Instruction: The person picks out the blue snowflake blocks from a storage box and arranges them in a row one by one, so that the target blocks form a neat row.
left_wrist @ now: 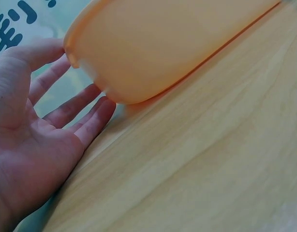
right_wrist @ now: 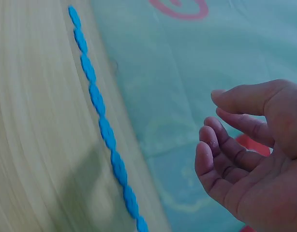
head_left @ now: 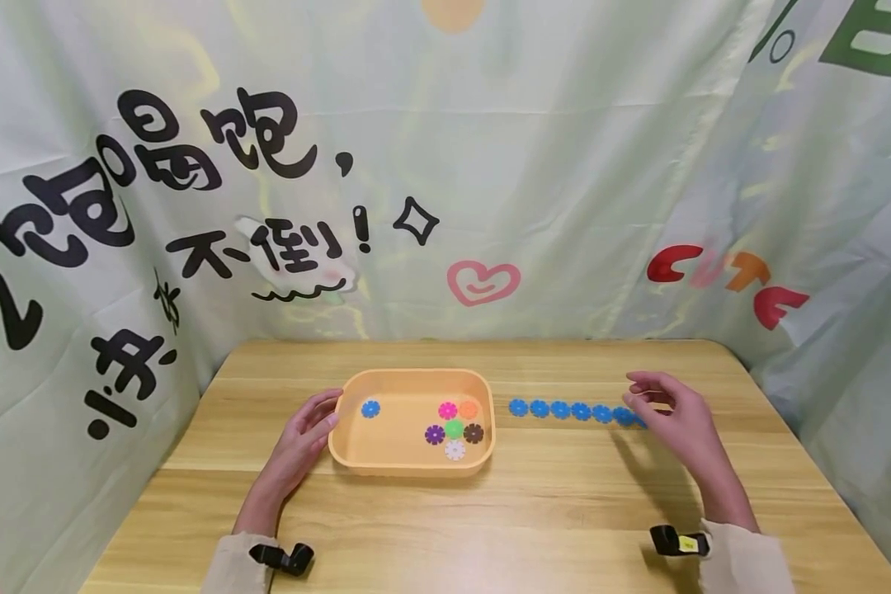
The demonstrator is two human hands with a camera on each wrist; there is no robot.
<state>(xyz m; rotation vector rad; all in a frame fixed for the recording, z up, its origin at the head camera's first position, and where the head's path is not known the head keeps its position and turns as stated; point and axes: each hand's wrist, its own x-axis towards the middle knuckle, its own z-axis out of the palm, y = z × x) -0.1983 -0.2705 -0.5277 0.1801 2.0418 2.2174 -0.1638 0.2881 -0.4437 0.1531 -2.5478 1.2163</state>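
My left hand (head_left: pixel 308 436) rests its fingertips against the outside of the left end of an orange plastic tray (head_left: pixel 408 469). In the left wrist view, the thumb tip meets the tray's rim (left_wrist: pixel 70 53) while other fingertips touch the wall lower down. Inside the tray, a blue notched disc (head_left: pixel 370 409) lies alone at the left. My right hand (head_left: pixel 679 417), fingers loosely bent with nothing between them, hovers over the right end of a row of blue notched discs (head_left: pixel 560 410). In the right wrist view the blue discs (right_wrist: pixel 106 133) line up edge to edge on the table.
At the tray's right side lie pink (head_left: pixel 448 410), orange (head_left: pixel 468 409), green (head_left: pixel 454 428), purple (head_left: pixel 434 435), brown (head_left: pixel 473 433) and white (head_left: pixel 454 450) discs. The wooden table (head_left: pixel 535 511) ends at a printed curtain (head_left: pixel 564 206) behind and beside it.
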